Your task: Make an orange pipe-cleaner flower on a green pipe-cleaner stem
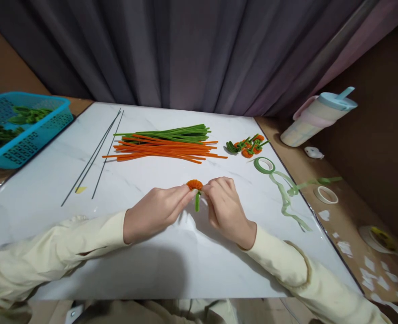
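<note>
Both hands, left hand (155,213) and right hand (226,208), pinch an orange flower (195,184) with closed fingers above the bench (145,265).

Near the middle of the white table (50,189), toward its front edge, the left hand (153,213) and right hand (226,211) meet, fingertips pinching a small orange coil (195,184) with a short green stem (197,201) hanging below it. Toward the back edge lie green pipe cleaners (172,133) with orange pipe cleaners (165,150) just in front. Finished pieces (248,145) sit toward the back right corner, a green tape roll (264,165) near them, its strip trailing along the right edge. Thin wires (97,153) lie to the left. A blue basket (33,135) overlaps the back left corner. A cup (315,118) lies tilted off the right edge.
</note>
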`<control>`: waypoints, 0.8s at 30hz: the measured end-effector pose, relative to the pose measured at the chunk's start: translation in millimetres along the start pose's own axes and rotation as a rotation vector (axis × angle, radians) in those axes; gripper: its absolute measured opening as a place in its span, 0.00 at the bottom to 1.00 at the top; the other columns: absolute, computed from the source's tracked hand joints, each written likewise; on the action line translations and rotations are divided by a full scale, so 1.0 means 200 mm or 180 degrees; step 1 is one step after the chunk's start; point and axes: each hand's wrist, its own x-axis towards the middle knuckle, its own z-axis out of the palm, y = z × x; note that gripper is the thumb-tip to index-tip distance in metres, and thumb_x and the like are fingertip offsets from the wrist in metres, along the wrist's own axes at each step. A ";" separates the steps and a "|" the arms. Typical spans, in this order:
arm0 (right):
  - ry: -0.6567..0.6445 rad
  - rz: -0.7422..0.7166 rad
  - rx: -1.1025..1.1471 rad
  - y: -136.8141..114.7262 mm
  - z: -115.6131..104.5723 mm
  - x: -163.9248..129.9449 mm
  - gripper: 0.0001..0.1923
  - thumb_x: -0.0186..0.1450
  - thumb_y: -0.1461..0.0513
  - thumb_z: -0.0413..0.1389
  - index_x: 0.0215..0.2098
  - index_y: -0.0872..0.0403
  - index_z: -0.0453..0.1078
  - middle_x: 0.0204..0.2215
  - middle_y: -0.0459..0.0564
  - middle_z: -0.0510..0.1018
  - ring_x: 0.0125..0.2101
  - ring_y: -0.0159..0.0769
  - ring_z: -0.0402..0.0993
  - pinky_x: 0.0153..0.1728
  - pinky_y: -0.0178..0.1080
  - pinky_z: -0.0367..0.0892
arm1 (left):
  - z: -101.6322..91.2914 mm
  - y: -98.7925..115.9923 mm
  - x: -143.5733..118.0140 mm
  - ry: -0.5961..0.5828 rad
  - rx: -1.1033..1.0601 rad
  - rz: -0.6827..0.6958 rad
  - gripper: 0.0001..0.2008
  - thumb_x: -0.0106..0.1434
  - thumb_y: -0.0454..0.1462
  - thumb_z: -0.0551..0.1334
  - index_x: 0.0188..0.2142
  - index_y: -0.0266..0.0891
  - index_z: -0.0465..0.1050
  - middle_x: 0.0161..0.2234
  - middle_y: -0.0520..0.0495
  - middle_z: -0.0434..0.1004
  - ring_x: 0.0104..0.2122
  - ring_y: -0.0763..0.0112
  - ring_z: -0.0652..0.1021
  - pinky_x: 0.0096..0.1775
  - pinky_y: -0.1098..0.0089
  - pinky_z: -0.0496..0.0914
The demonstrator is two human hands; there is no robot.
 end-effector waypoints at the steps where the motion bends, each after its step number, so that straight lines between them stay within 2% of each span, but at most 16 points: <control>1: 0.0023 -0.0049 -0.0013 -0.01 0.00 0.00 0.11 0.59 0.75 0.42 0.34 0.56 0.59 0.25 0.50 0.65 0.28 0.38 0.58 0.33 0.42 0.54 | 0.01 0.00 -0.01 0.0043 0.0212 0.0057 0.17 0.71 0.38 0.40 0.28 0.38 0.59 0.21 0.54 0.63 0.18 0.75 0.67 0.21 0.72 0.57; 4: 0.0089 -0.0145 -0.0039 -0.02 0.01 0.00 0.11 0.59 0.75 0.42 0.33 0.56 0.58 0.24 0.49 0.64 0.28 0.37 0.58 0.34 0.42 0.53 | 0.02 0.01 -0.01 0.0155 0.0652 0.0086 0.16 0.71 0.37 0.40 0.31 0.38 0.59 0.21 0.54 0.65 0.17 0.74 0.69 0.19 0.71 0.56; 7: 0.0051 -0.0115 0.0015 -0.03 0.00 0.01 0.10 0.58 0.74 0.42 0.32 0.56 0.58 0.23 0.48 0.64 0.29 0.37 0.59 0.34 0.42 0.52 | 0.02 0.01 -0.01 0.0170 0.0809 0.0225 0.13 0.70 0.36 0.40 0.33 0.38 0.58 0.22 0.54 0.67 0.18 0.73 0.71 0.18 0.72 0.56; 16: -0.0125 0.0529 0.0487 -0.07 -0.01 0.03 0.08 0.63 0.72 0.42 0.32 0.54 0.56 0.27 0.48 0.65 0.31 0.37 0.58 0.35 0.42 0.52 | 0.06 0.02 -0.03 0.0311 0.0917 0.0144 0.10 0.70 0.34 0.40 0.36 0.37 0.56 0.15 0.57 0.64 0.10 0.74 0.67 0.14 0.73 0.51; 21: -0.0237 0.0775 0.0683 -0.09 -0.02 0.03 0.08 0.63 0.71 0.42 0.30 0.53 0.54 0.28 0.48 0.66 0.33 0.38 0.58 0.35 0.42 0.51 | 0.06 0.01 -0.02 0.0531 0.0767 0.0458 0.11 0.69 0.32 0.40 0.36 0.35 0.57 0.12 0.58 0.61 0.08 0.73 0.65 0.14 0.74 0.50; 24: -0.0234 0.0816 0.0643 -0.10 -0.01 0.02 0.08 0.60 0.72 0.43 0.29 0.53 0.53 0.27 0.48 0.65 0.32 0.38 0.58 0.34 0.42 0.51 | 0.07 0.00 -0.02 0.0595 0.0578 0.0636 0.09 0.65 0.28 0.41 0.37 0.35 0.57 0.12 0.57 0.63 0.09 0.74 0.65 0.14 0.75 0.52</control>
